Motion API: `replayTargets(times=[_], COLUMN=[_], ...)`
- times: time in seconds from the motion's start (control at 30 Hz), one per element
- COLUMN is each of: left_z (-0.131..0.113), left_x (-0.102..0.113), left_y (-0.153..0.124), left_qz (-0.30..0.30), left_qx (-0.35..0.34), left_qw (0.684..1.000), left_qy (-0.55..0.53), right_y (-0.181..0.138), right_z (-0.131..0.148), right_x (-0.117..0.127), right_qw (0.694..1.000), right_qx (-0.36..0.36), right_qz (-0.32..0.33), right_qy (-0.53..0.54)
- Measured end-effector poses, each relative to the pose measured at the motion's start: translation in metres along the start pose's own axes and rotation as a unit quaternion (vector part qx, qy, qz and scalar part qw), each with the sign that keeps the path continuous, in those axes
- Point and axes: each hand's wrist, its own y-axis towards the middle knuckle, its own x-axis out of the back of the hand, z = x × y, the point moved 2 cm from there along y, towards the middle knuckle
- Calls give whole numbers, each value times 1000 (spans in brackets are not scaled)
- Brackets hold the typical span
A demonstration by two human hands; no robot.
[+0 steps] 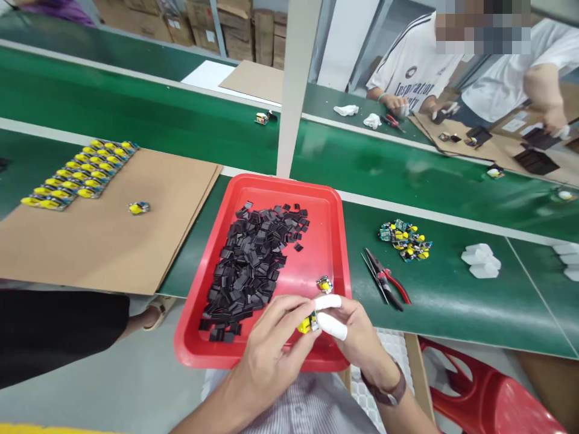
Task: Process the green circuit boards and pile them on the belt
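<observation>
The left hand [271, 348] and right hand [359, 334] gripped one yellow part [306, 325] together, above the near rim of a red tray [328, 241]. Beyond the hands lay black chips [253, 259]. To their right, pliers [386, 282] lay on the green belt [452, 307]. Cardboard [104, 241] lay far left, and boxes [235, 27] stood far behind.

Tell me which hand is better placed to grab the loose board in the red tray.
Probably the right hand: its capped fingers sit just below the loose board in the red tray. The left hand is farther, and both pinch a yellow part.
</observation>
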Motion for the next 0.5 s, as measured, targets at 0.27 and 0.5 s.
replayTargets(times=[0.27, 0.5], left_z=[-8, -15], left_x=[-1, -1], left_y=[1, 2], left_qz=[-4, -27], left_qx=[41, 22], left_qw=[999, 999], left_qy=[-31, -30], right_y=[-5, -1], right_z=[-1, 6], right_x=[-8, -7], right_qw=[993, 996], right_qx=[-44, -59], right_qz=[-68, -62], right_qy=[81, 33])
